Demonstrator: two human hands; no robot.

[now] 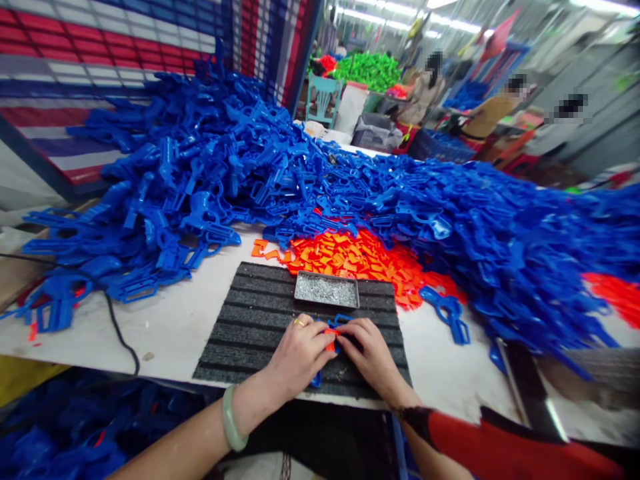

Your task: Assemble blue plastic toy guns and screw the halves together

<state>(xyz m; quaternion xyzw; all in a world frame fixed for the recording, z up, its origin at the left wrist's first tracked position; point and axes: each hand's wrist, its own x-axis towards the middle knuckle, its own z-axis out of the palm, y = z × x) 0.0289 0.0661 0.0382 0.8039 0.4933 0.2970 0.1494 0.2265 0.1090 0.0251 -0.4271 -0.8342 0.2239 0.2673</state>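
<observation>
My left hand [295, 353] and my right hand [370, 353] meet over a blue plastic part [336, 321], gripping it from both sides. An orange plastic piece [330, 340] shows between my fingers, pressed against the blue part, which is mostly hidden. Both hands rest on a dark ribbed mat [260, 320]. Just beyond my fingers lies a metal tray of small silvery pieces [327, 290]. Behind it spreads a heap of orange plastic pieces [350, 260], and a loose blue part [445, 313] lies to the right of the mat.
A huge heap of blue plastic parts [210, 180] covers the white table [165, 327] beyond the mat. A black cable [120, 327] crosses the table's left side. More blue parts [75, 427] lie below the near edge. Other people sit at work in the background.
</observation>
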